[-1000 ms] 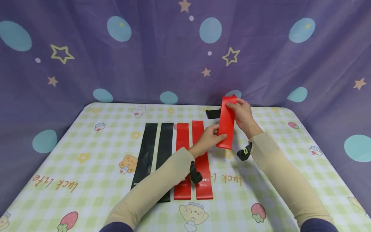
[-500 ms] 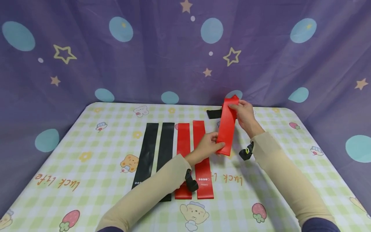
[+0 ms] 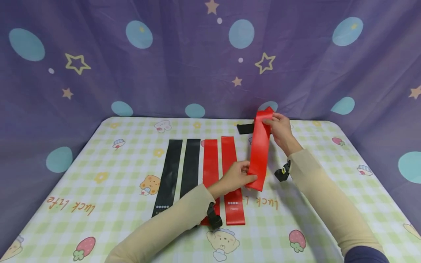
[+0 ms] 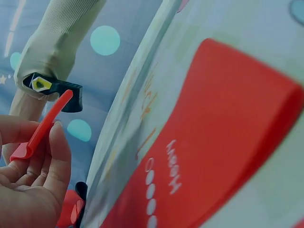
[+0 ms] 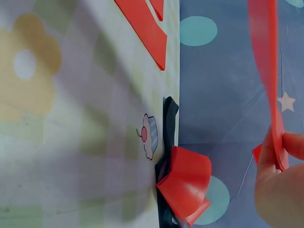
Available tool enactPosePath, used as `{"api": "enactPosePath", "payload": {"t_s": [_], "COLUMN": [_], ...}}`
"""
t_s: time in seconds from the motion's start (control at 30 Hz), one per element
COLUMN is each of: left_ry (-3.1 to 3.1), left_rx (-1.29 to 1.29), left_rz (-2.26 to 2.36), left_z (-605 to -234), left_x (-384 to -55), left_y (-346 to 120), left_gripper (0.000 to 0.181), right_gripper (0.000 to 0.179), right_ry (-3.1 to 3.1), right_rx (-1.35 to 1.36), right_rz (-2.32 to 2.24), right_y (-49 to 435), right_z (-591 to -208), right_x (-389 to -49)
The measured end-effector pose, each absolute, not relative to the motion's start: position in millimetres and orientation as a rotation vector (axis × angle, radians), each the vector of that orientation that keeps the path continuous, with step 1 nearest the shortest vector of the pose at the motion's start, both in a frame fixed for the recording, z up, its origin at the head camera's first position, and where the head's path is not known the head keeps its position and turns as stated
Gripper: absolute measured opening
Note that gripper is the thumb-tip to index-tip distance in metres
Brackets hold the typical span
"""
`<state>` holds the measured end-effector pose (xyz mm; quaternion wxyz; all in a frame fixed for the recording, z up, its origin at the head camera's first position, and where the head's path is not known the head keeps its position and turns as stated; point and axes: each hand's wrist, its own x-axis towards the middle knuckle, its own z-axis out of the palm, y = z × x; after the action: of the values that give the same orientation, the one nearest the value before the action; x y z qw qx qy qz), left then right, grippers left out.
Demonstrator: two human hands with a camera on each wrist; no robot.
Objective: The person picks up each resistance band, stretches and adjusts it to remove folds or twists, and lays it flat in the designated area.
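A red resistance band (image 3: 260, 149) is held up off the table between both hands. My left hand (image 3: 238, 176) pinches its lower end between thumb and fingers; the left wrist view shows the folded edge of the band (image 4: 40, 133) in that pinch. At the band's upper end, my right hand (image 3: 280, 128) grips it with the thumb in front. Left of it, two red bands (image 3: 210, 157) and two black bands (image 3: 168, 171) lie flat side by side, partly covered by my left arm. The nearest red one reads "Heavy" with a row of dots.
Behind the held band, a black band (image 3: 245, 129) lies near the table's back edge. The right wrist view shows a loosely curled red band (image 5: 187, 180) on the black one there. A purple curtain (image 3: 177, 73) hangs behind the checked tablecloth (image 3: 115, 157).
My left hand has moved down toward the front with the band's lower end, so more of the band's length shows between the hands. The right hand has stayed near the same place.
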<state>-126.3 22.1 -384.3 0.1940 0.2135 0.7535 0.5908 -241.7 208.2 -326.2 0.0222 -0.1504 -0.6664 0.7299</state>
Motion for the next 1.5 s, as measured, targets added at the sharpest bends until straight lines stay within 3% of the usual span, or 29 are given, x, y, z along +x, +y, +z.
{"api": "enactPosePath", "payload": {"t_s": [0.27, 0.5, 0.83, 1.13, 1.5], "left_ry": [2.039, 1.995, 2.011, 2.079, 2.226], "left_rx": [0.683, 0.656, 0.581, 0.418, 0.295], "left_rz": [1.632, 1.638, 1.654, 1.692, 1.746], "left_z": [-390.1, -394.3, -396.1, -396.1, -392.5], "left_x": [-119.6, -117.4, -119.6, -129.4, -147.9], "left_y": [15.0, 4.5, -22.8, -45.4, -71.8], "left_gripper": [0.012, 0.027, 0.034, 0.034, 0.033], "right_gripper": [0.059, 0.058, 0.059, 0.026, 0.025], "right_ry": [-2.020, -1.951, -1.908, -1.834, -1.911], "right_rx": [-0.513, -0.522, -0.546, -0.490, -0.470], "right_rz": [2.294, 2.341, 2.367, 2.408, 2.443], "right_y": [214.3, 221.4, 232.6, 246.7, 253.4], "right_z": [-330.3, -333.2, -341.1, -347.2, -349.2], "right_x": [-238.5, -235.8, -232.2, -225.2, -217.6]}}
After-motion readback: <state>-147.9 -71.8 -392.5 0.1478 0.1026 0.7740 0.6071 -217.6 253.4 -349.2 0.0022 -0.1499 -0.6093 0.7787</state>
